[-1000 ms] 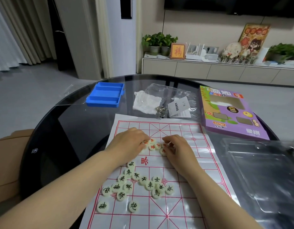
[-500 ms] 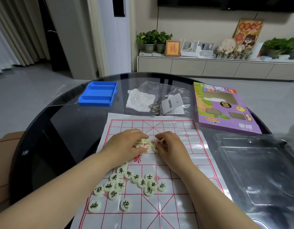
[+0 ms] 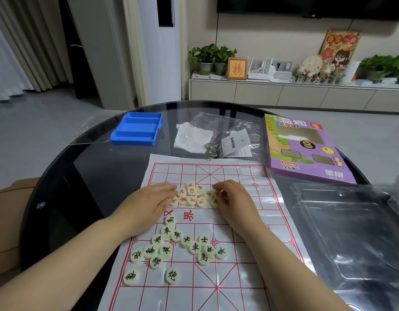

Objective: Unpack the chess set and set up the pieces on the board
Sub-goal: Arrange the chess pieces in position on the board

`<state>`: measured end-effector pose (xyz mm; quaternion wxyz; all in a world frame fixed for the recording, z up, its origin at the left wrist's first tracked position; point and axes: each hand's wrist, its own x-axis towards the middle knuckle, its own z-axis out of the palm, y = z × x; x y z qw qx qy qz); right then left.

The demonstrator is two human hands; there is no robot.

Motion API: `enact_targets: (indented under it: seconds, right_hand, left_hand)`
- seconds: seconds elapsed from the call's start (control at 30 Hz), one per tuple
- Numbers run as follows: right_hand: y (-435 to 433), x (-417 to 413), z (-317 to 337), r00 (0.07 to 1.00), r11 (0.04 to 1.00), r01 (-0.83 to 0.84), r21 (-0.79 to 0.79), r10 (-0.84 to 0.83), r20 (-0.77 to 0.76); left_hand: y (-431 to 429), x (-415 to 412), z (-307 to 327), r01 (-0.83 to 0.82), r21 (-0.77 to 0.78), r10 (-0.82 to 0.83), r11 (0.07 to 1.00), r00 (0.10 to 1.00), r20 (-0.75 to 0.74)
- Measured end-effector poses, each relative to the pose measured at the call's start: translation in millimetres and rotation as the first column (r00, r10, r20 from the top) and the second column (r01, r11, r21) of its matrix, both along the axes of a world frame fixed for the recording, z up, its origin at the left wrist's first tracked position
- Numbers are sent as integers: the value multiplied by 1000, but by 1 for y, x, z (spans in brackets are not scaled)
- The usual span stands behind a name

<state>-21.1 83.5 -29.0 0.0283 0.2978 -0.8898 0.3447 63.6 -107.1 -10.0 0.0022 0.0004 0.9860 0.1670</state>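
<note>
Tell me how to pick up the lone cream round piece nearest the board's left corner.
Pinch the cream round piece by its rim from straight above: it lies flat on the white paper board, clear of neighbours, so opposite edges are free.

White paper chessboard sheet with red grid (image 3: pixel 239 173) lies flat. Cream round red-lettered pieces (image 3: pixel 191 200) bunched just beyond its middle band. Cream black-lettered pieces (image 3: pixel 195 246) scattered face up on near half.

Dim, even indoor light, soft shadows; pale reflections on glass table (image 3: pixel 93 176), wide-angle bending at edges
</note>
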Motion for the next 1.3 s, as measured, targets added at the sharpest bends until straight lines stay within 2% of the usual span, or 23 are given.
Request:
enact_targets:
  seconds: [0.27, 0.47, 0.8, 1.13, 1.3]
  right_hand:
    - [1, 1, 0, 1000, 1000, 1, -8, -2, -16]
    - [2, 1, 0, 995, 998, 59, -30, -61, -84]
    - [3, 2, -1, 992, 998, 67, -7, -67, -106]
    - [-3, 7, -2, 947, 990, -75, 117, 107, -303]
    - [-4, 11, 4, 940, 971, -107, 213, 169, -296]
  left_hand:
    - [2, -5, -2, 5, 47, -6, 999, 1000, 19]
    - [-10, 3, -11, -60, 53, 60, 997, 998, -15]
    - [-10, 3, -12, -34, -11, 33, 999, 998, -56]
    - [-9, 4, -11, -31, -24, 29, 999, 996, -83]
    - [-9, 10, -8, -55, 76, 64, 996, 991, -119]
